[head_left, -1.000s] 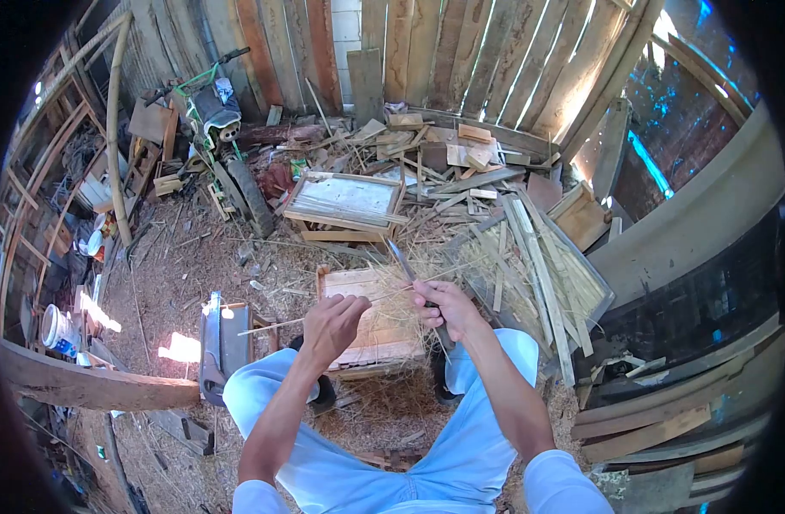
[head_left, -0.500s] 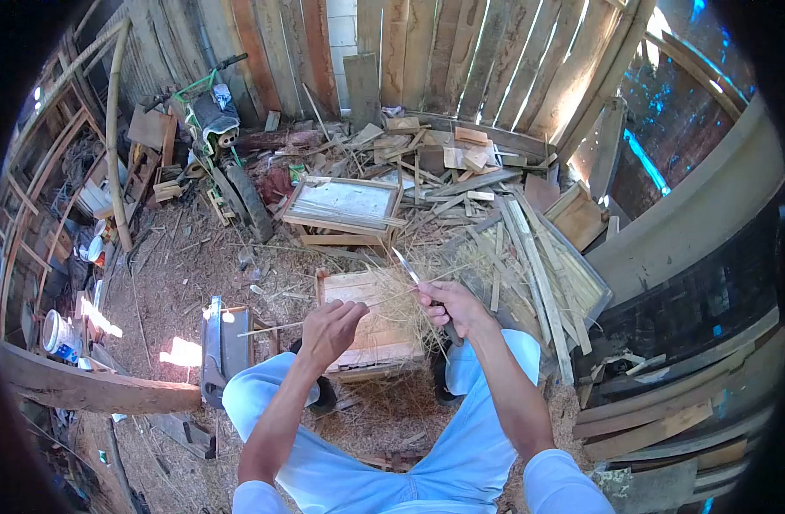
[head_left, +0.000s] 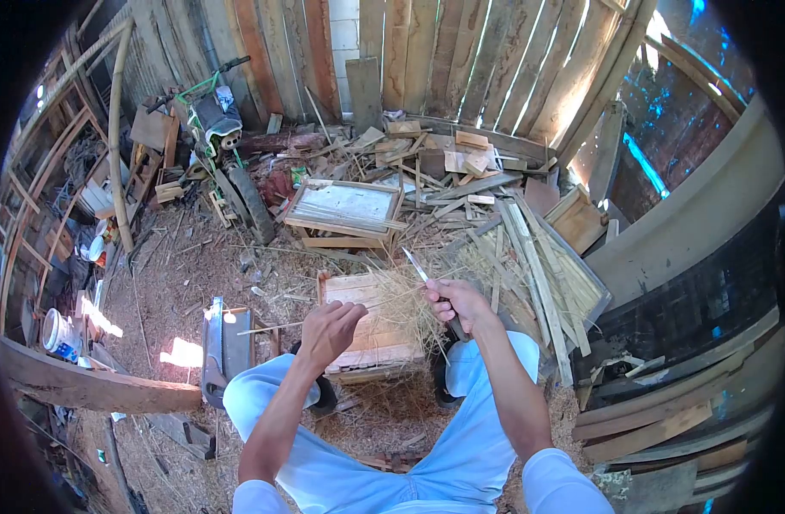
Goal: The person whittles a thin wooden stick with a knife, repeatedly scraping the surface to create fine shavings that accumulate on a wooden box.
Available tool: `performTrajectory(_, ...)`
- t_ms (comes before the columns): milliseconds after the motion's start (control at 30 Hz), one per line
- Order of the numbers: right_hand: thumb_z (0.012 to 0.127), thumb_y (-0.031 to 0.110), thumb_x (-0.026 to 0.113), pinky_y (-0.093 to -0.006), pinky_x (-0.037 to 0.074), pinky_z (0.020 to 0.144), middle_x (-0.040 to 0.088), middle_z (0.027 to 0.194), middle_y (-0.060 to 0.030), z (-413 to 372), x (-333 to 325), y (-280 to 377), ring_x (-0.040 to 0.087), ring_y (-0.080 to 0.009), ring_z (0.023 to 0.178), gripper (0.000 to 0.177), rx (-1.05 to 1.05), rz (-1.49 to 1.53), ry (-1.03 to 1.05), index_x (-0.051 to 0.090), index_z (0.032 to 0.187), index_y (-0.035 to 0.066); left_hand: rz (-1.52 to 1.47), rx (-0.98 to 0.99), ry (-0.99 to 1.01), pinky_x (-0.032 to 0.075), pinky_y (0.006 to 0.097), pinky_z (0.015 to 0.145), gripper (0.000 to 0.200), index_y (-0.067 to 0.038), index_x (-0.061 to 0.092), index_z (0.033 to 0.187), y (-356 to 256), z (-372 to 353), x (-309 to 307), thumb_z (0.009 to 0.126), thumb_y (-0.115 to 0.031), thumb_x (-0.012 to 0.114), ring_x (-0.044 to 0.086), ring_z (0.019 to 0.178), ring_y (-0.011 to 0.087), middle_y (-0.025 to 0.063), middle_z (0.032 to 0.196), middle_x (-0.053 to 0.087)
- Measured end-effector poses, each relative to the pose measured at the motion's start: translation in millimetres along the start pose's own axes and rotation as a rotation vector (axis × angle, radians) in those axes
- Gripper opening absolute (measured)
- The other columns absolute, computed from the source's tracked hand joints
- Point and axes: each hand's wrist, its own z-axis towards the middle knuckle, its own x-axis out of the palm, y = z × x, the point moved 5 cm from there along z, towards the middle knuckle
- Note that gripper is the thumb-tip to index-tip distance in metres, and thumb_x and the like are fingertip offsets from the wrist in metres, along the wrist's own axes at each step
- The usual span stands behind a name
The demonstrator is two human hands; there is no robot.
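Note:
My left hand [head_left: 331,332] is closed around a thin pale wooden strip [head_left: 272,328], which sticks out to the left of the fist. Its other end runs right toward my right hand [head_left: 457,303]. That hand grips a knife [head_left: 415,264] by its dark handle, the blade pointing up and away to the left. Whether the blade touches the strip is too small to tell. Below both hands stands a low wooden box [head_left: 377,334] between my knees, with a tangle of fine shavings [head_left: 402,310] on its right side.
A hand saw [head_left: 213,351] rests by my left knee. Ahead is a framed tray [head_left: 341,206] with thin strips across it. Scrap wood [head_left: 461,163] is heaped behind, with long slats [head_left: 534,274] at right. A green motorbike [head_left: 217,128] stands at the back left.
My right hand and the knife have shifted slightly to the right, farther from my left hand. The left hand has hardly moved and keeps its hold on the strip.

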Motion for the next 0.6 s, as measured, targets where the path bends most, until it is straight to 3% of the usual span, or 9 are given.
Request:
performTrajectory(233,0.093,0.017,0.051,-0.0157,0.027,0.037,0.045,0.066,0.0045,-1.8,-3.5,2.6,0.034,-0.0011,0.049,0.019,-0.019,-0.046,-0.068,0.055,0.099,-0.001,-0.017,-0.026,0.055,0.046,0.033,0.054,0.013,-0.011,0.061,0.081,4.4,-1.0,-3.6,0.071,-0.003,0.064,0.056,0.061,0.0212,0.0025,0.071,0.06)
performTrajectory(300,0.093,0.017,0.05,-0.0159,0.026,0.036,0.043,0.064,0.0046,-14.3,-38.6,28.8,0.034,-0.0011,0.047,0.02,-0.234,0.051,-0.341,0.056,0.099,-0.002,-0.012,-0.111,-0.129,0.047,0.0357,0.059,0.006,-0.009,0.061,0.082,27.3,-13.1,-19.8,0.076,-0.007,0.061,0.06,0.068,0.0242,0.0053,0.075,0.062)
performTrajectory(333,0.094,0.018,0.05,-0.016,0.026,0.036,0.043,0.064,0.0043,-15.8,-78.1,41.8,0.034,-0.0014,0.047,0.021,-0.304,0.107,-0.313,0.055,0.1,-0.001,-0.009,-0.109,-0.126,0.047,0.0357,0.059,0.006,-0.009,0.061,0.082,38.1,-21.4,-28.8,0.076,-0.007,0.061,0.06,0.068,0.0242,0.0053,0.075,0.062)
performTrajectory(400,0.094,0.019,0.05,-0.0164,0.027,0.037,0.044,0.066,0.0038,-23.8,-128.7,61.5,0.034,-0.002,0.047,0.022,-0.438,0.183,-0.34,0.054,0.103,0.0,-0.004,-0.382,-0.197,0.048,0.0372,0.062,0.002,-0.006,0.062,0.08,75.7,-35.5,-53.2,0.079,-0.008,0.062,0.062,0.071,0.0281,0.0093,0.079,0.064)
performTrajectory(533,0.094,0.023,0.05,-0.0169,0.027,0.039,0.045,0.07,0.0036,-36.7,-106.1,57.8,0.034,-0.0023,0.048,0.024,-0.486,0.129,-0.446,0.052,0.107,0.004,-0.062,-0.427,-0.18,0.047,0.0351,0.059,0.007,-0.001,0.061,0.082,77.6,-30.2,-41.2,0.078,-0.005,0.064,0.062,0.069,0.0297,0.0133,0.077,0.063)
performTrajectory(600,0.093,0.026,0.053,-0.0166,0.027,0.039,0.046,0.069,0.0034,-29.5,-78.8,56.3,0.034,-0.0019,0.047,0.024,-0.475,0.096,-0.428,0.054,0.105,0.005,-0.098,-0.315,-0.211,0.048,0.037,0.064,0.006,-0.004,0.063,0.081,67.7,-17.6,-29.0,0.079,-0.009,0.064,0.062,0.073,0.0289,0.0112,0.079,0.064)
